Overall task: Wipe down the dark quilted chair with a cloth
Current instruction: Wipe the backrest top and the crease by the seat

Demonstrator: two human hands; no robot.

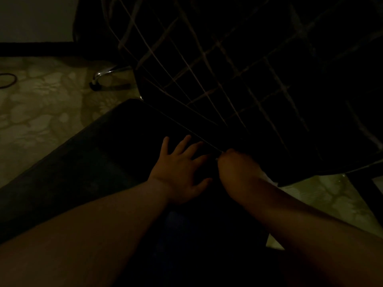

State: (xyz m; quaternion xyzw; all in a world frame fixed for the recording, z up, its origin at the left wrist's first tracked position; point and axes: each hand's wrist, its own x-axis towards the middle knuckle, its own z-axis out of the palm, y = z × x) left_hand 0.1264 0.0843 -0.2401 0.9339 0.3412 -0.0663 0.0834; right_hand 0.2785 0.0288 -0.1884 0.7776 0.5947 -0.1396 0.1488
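Filling the frame from twelve to three o'clock, the dark quilted chair (238, 79) leans over a dark seat; how much is wiped cannot be judged in this dim light. At centre, the left hand (182, 172) lies flat, fingers spread. Just beside it, the right hand (236, 168) curls against the chair's edge, a pale cloth (267, 178) barely showing beneath it.

1. A pale floor (37, 112) with a blotchy, stone-like pattern lies in dim light.
2. A dark cable (9, 80) loops on the floor at its far left edge.
3. A dark skirting strip (35, 49) borders the floor's far side.
4. A pale wall (35, 17) rises above the floor, behind that strip.
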